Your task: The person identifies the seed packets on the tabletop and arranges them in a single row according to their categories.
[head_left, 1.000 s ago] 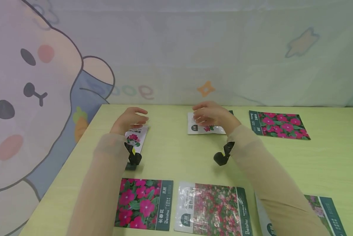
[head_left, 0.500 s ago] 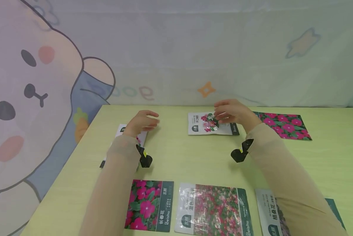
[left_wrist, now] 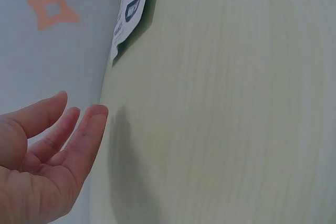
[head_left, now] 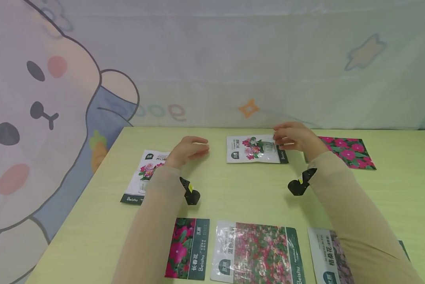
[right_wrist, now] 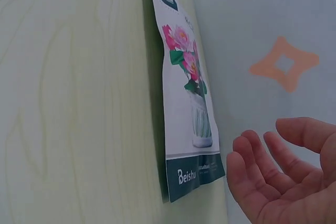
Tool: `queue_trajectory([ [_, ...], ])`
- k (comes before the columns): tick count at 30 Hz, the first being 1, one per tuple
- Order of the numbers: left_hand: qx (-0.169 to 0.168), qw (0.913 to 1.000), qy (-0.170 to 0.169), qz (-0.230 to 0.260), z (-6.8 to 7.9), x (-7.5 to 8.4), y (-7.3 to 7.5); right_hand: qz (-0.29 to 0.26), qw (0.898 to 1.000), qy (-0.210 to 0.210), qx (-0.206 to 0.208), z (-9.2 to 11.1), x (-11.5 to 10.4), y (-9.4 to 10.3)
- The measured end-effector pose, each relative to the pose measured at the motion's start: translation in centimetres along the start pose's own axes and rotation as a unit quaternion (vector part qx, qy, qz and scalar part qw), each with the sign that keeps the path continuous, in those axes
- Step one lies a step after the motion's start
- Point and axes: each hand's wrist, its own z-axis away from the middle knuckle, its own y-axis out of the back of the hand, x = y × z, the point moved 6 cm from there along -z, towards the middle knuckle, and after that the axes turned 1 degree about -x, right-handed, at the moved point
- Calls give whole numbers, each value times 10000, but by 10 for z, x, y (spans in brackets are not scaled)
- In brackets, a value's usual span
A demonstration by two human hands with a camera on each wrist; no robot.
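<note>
My right hand, its fingers loosely bent and holding nothing, hovers by the right end of a white seed packet at the back middle. In the right wrist view that packet, printed with pink flowers in a glass vase, lies beside the fingers. My left hand is above the table with nothing in it, fingers relaxed and the thumb apart. A second white seed packet with the same print lies slantwise under the left wrist, partly hidden by the sleeve.
A magenta-flowered seed packet lies at the back right. Along the front are another magenta packet, a large red-flowered packet and a packet with mauve flowers, partly under the right sleeve. A printed curtain hangs behind the table.
Both hands have moved to the right. More of the two white packets shows now, while the left sleeve covers more of the front magenta packet. The packets have stayed in place.
</note>
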Motion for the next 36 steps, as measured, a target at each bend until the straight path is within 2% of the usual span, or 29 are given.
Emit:
queue_trajectory([
  [6,55,9999,47,118,-3,-1,-16,24,9993,-102,363,-2,10,12],
  [9,9,9999,-38,137,6,5,-27,-2,9980,-83,626,-4,14,17],
  [13,44,9993,-35,359,7,0,-34,-98,9946,-64,1028,-9,21,18],
  [14,38,9988,-59,490,-12,-14,-31,-105,9935,-87,1132,-10,23,18],
  [16,96,9968,15,788,-63,-53,-22,-115,9917,-128,1274,-13,25,17],
  [18,98,9949,18,1008,-124,-97,-11,-137,9909,-129,1333,-16,27,16],
  [20,130,9932,20,1154,-192,-143,0,-152,9906,-106,1358,-19,26,16],
  [21,205,9931,42,1153,-214,-158,2,-137,9906,-67,1360,-21,26,16],
  [23,330,9932,15,1119,-235,-171,2,-57,9905,-12,1373,-24,25,17],
  [25,519,9938,-14,988,-229,-166,-1,57,9903,28,1387,-28,25,17],
  [26,642,9939,-14,897,-222,-161,-4,124,9901,36,1396,-30,25,17],
  [28,865,9940,-58,674,-193,-141,-9,225,9900,19,1394,-33,24,17],
  [29,994,9938,-29,489,-171,-124,-14,247,9899,7,1393,-34,24,17],
  [31,1103,9929,-202,399,-146,-106,-19,184,9898,-33,1412,-36,25,16],
  [32,1093,9932,-168,376,-132,-96,-21,152,9898,-50,1418,-37,25,16],
  [33,1043,9934,-268,391,-125,-90,-23,96,9899,-58,1414,-38,25,16],
  [35,969,9938,-221,490,-110,-79,-27,-44,9901,-60,1403,-39,26,15],
  [36,898,9936,-295,619,-115,-82,-26,-91,9903,-67,1385,-40,26,14],
])
